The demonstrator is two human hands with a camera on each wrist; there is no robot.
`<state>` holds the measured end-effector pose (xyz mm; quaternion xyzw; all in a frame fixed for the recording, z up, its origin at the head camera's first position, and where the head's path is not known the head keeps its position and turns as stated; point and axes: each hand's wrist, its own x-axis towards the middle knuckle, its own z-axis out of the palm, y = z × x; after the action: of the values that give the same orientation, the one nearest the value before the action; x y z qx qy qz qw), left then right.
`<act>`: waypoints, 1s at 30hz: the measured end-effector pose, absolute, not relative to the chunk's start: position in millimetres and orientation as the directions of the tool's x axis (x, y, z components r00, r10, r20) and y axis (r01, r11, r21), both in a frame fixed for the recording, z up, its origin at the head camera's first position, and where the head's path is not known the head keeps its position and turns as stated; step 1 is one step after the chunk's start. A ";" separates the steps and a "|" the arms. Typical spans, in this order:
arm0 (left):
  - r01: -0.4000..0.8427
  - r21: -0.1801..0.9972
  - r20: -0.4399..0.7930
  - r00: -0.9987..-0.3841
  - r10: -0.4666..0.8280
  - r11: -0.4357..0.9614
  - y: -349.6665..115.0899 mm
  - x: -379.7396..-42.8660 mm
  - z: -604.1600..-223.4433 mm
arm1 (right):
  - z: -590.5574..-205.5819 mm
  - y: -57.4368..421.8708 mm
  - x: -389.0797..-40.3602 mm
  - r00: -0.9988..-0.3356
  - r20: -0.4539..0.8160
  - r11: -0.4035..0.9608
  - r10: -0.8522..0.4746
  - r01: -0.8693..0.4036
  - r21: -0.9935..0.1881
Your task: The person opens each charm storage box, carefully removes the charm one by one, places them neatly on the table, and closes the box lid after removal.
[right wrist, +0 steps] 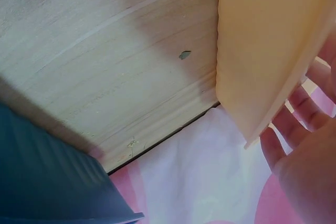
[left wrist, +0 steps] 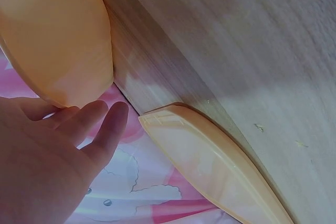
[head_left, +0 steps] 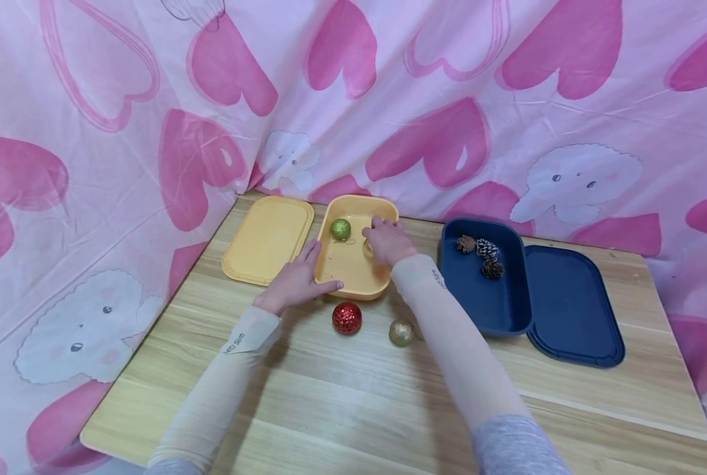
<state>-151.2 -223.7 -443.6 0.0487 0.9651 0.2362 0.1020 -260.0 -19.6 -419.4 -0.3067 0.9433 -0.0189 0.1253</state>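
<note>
My right hand (head_left: 392,243) reaches over the right rim of the yellow box (head_left: 353,282). Its curled fingers hold a gold ball ornament (head_left: 368,248), mostly hidden beneath them. Over that same rim its fingers (right wrist: 299,114) bend in the right wrist view. A green glitter ball (head_left: 341,229) lies in the box's far left part. At the near left side, my left hand (head_left: 297,280) rests on the box with fingers extended and thumb along the front rim. On the table before the box sit a red ball ornament (head_left: 347,318) and a gold glitter ball (head_left: 401,332).
Left of the box lies its yellow lid (head_left: 268,239). To the right stands a dark blue box (head_left: 478,303) containing brown pine cones (head_left: 492,268) and a white-tipped one (head_left: 487,249). A blue lid (head_left: 573,307) lies beside it. Pink heart-patterned cloth (head_left: 341,145) hangs behind the wooden table (head_left: 353,402).
</note>
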 end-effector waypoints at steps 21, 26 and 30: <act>0.042 0.478 -0.169 -0.976 0.139 0.877 -221.8 -150.5 -443.1 | -415.0 -10.9 -253.2 -0.800 -0.202 0.825 -0.565 -0.543 -0.156; 0.034 0.477 -0.180 -0.974 0.135 0.879 -222.2 -149.7 -443.1 | -410.9 -9.9 -249.1 -0.800 -0.194 0.823 -0.567 -0.541 -0.173; 0.041 0.479 -0.174 -0.975 0.141 0.877 -222.7 -148.9 -442.4 | -407.7 -8.3 -246.5 -0.803 -0.183 0.822 -0.567 -0.539 -0.183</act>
<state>-148.9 -222.7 -442.4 0.0472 0.9633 0.2438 0.1020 -246.5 -8.3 -407.7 -0.2920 0.9475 -0.0610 0.1152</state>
